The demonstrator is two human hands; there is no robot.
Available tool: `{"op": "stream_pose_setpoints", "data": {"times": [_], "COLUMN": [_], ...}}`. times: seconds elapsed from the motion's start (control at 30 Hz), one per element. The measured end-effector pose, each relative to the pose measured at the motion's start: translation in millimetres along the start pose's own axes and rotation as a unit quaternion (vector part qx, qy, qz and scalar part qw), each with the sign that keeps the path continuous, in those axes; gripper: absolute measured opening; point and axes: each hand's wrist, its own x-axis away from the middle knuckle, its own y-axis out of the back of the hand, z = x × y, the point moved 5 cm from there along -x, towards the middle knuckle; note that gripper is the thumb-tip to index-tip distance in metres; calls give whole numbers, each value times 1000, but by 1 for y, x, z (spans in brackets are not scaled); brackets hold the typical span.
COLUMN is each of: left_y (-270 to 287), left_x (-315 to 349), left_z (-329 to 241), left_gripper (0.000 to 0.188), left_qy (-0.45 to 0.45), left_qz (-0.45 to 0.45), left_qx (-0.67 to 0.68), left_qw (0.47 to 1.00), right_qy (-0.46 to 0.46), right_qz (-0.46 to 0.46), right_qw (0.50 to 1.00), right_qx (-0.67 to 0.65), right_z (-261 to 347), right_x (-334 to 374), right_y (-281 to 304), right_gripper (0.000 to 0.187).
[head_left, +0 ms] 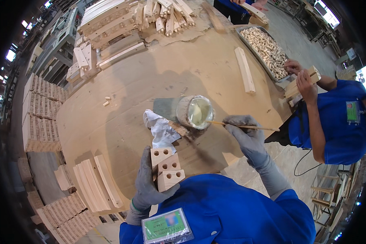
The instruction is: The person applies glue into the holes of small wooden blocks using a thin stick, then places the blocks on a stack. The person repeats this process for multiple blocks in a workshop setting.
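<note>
My left hand (145, 188), in a grey glove, is wrapped round three wooden pieces (168, 167) stacked together, their ends facing up. Two round holes show in each end. In my gloved right hand (245, 129) I pinch a thin wooden stick (258, 127). Its far tip reaches over the rim of a round tub (184, 112) of pale, creamy liquid, and whatever is on that tip is hidden. A crumpled white cloth (160, 129) lies beside the tub, close above the held pieces.
A metal tray (254, 45) of wooden dowels stands at the far right, near a co-worker's hands (307, 87) holding wood. One loose bar (245, 70) lies nearby. Wooden strips (95, 183) rest at the table's left edge; stacked pieces (110, 24) fill the far left.
</note>
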Motion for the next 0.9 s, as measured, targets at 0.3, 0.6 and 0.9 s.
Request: {"op": "stream_pose_setpoints", "data": {"times": [0.3,0.6,0.9], "left_y": [-10,-18,-18], "left_x": [-10,-22,-17], "left_z": [-1,-23,-38], "left_gripper": [110,109,107], "left_qy": [22,-52,-128], "left_qz": [4,29,1], "left_qx": [40,-70,-73], "left_qw": [999,996,989], "right_qy": [77,9,-15], "right_qz": [29,45,182], "right_qw": [996,996,981], "right_qx": [32,-79,58], "right_z": [11,81,96], "right_x": [12,1,8], "right_y": [-9,-23,-64], "right_gripper": [16,17,16]}}
